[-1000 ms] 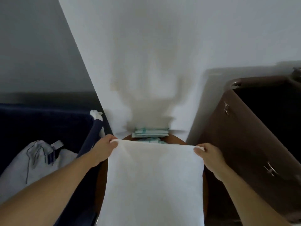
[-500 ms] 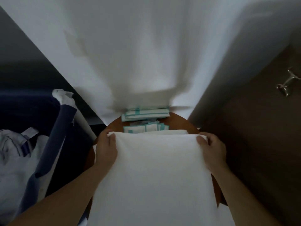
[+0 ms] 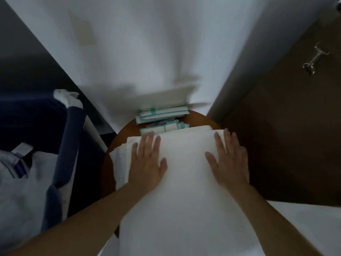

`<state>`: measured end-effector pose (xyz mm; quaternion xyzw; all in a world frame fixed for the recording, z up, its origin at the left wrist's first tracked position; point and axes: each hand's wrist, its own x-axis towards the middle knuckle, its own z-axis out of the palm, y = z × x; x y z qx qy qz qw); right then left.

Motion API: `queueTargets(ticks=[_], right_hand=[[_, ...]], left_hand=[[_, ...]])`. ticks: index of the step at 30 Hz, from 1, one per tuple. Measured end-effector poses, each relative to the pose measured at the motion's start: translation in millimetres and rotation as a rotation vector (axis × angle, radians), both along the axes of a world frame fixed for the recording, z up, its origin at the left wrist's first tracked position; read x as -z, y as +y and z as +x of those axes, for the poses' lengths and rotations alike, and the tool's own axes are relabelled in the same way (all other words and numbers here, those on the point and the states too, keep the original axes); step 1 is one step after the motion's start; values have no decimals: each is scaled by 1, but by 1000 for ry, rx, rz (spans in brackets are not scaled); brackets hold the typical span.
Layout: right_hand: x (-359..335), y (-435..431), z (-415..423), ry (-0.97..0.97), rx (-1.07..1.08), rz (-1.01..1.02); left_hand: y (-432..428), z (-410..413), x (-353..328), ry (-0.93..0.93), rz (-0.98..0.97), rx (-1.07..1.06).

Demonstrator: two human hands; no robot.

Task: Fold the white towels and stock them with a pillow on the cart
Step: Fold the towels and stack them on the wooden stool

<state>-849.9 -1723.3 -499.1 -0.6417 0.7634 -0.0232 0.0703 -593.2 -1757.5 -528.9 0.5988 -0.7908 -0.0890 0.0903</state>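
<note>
A white towel (image 3: 184,191) lies folded on a round brown table (image 3: 110,156), its layered far edge showing at the upper left. My left hand (image 3: 146,163) rests flat on the towel's left part, fingers straight and spread. My right hand (image 3: 228,163) lies flat on its right part in the same way. Both press down on the cloth. The towel's near end runs out of the bottom of the view. No pillow is visible.
Small teal-and-white packets (image 3: 162,115) are stacked at the table's far edge against a white wall (image 3: 147,52). A dark blue laundry bag (image 3: 27,126) with white linen (image 3: 27,182) stands at the left. A brown panel (image 3: 286,135) with a metal clip (image 3: 313,60) rises on the right.
The towel was held up by its top corners, then laid down onto the table. My hands let go of the corners and now lie flat on it.
</note>
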Motion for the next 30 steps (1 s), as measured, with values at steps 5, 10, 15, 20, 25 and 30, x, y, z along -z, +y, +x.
queueTargets(ticks=[5, 10, 15, 20, 25, 30], right_hand=[[37, 44, 3, 21, -51, 242], [40, 46, 0, -74, -6, 167], [23, 72, -16, -497, 406, 178], [1, 96, -34, -793, 560, 354], [-14, 102, -30, -699, 581, 367], [-30, 117, -27, -654, 575, 352]], left_hand=[[44, 5, 41, -79, 182, 92], [36, 8, 44, -117, 200, 66], [81, 39, 25, -94, 297, -76], [150, 65, 13, 116, 487, -254], [163, 55, -1, 65, 453, -279], [172, 42, -5, -18, 417, -176]])
